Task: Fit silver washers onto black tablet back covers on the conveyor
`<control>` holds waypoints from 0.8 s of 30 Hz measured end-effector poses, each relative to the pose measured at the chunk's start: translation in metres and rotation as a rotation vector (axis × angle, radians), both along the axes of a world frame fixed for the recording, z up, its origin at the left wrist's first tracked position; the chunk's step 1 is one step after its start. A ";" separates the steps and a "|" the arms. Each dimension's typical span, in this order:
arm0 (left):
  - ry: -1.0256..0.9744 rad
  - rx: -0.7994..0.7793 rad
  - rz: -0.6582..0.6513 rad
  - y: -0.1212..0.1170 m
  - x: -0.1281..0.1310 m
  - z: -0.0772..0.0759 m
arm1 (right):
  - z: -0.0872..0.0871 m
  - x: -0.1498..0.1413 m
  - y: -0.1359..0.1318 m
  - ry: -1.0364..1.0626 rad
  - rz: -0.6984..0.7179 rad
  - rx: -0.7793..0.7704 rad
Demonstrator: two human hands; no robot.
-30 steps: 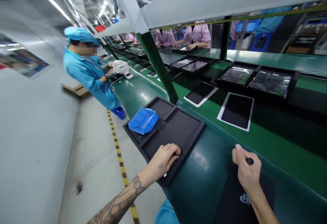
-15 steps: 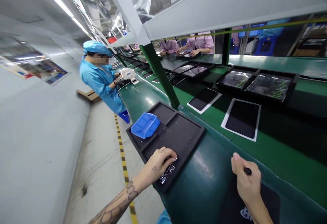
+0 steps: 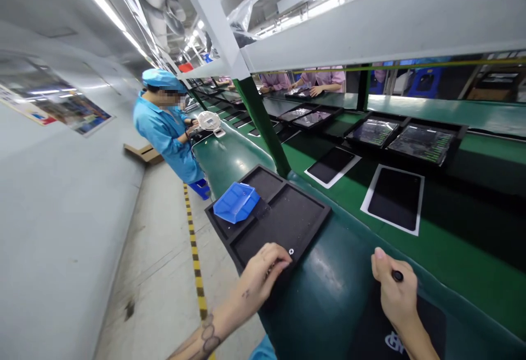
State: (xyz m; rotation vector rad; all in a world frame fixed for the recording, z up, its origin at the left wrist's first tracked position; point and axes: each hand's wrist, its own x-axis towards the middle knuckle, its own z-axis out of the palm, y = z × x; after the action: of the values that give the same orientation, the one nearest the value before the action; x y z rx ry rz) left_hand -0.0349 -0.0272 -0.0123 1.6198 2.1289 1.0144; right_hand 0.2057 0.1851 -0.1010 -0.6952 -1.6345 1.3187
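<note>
Left hand (image 3: 263,275) loosely curled, grip unclear, on black foam tray (image 3: 283,223) beside small metal ring (image 3: 291,251); right hand (image 3: 393,289) pinches small black object (image 3: 396,275).

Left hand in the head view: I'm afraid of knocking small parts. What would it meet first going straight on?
Probably the small metal ring on the black foam tray, just ahead of the left hand. Depth is hard to judge, so it could pass slightly beside the ring.

Green bench (image 3: 329,294) lies open between left hand (image 3: 263,275) and right hand (image 3: 394,289); the black tray's raised rim (image 3: 316,212) crowds the left.
</note>
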 end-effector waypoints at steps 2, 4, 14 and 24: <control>-0.101 0.036 -0.078 0.008 0.041 -0.008 | 0.009 -0.007 0.003 -0.029 0.021 -0.014; -0.211 0.046 -0.178 0.016 0.086 -0.026 | 0.024 -0.010 0.006 -0.038 0.046 -0.075; -0.352 0.132 -0.255 0.022 0.198 -0.099 | 0.041 0.184 -0.091 -0.495 -0.494 -0.255; -0.833 0.002 -0.501 0.131 0.261 -0.089 | 0.050 0.260 -0.123 -0.101 -0.653 -0.615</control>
State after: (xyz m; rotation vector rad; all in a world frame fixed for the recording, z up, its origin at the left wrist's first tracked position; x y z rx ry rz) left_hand 0.2262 0.1036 -0.1016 1.2867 1.1109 1.2125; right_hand 0.4655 0.0617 -0.0514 -1.5296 -0.9109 1.2844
